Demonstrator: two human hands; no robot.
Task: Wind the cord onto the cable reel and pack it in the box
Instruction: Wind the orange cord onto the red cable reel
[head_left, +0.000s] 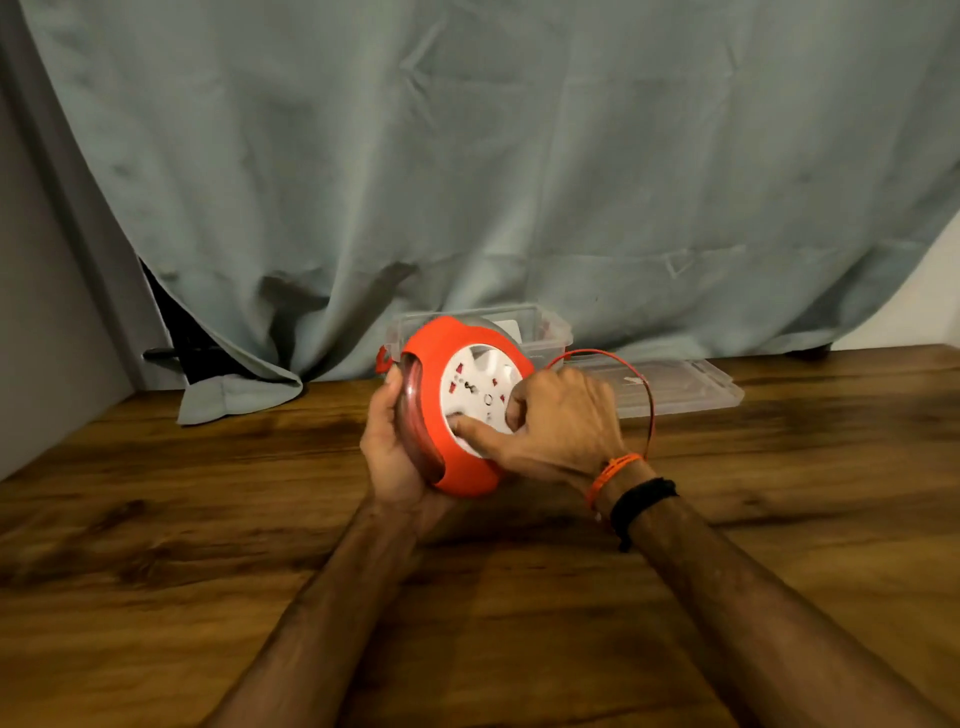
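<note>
Left hand (392, 457) cradles reel (447, 364) edge; table (156, 519) open around.

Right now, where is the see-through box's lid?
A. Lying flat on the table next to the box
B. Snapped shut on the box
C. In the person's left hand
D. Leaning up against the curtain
A: the clear lid lies flat on the wooden table, to the right of the open clear box, while the left hand grips the red cable reel.
</note>
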